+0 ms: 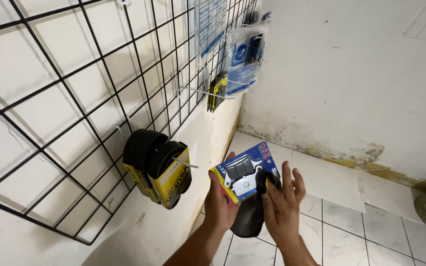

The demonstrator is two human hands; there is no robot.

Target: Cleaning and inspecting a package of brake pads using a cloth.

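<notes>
Blue card pack (245, 170), tilted toward upper right, sits in the left hand's (219, 202) closed grip; the right hand (281, 199) clasps a black rubber tube (252, 212).

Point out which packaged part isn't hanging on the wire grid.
The blue blister card of brake pads, gripped between both hands; the other packs all hang from grid hooks.
</notes>
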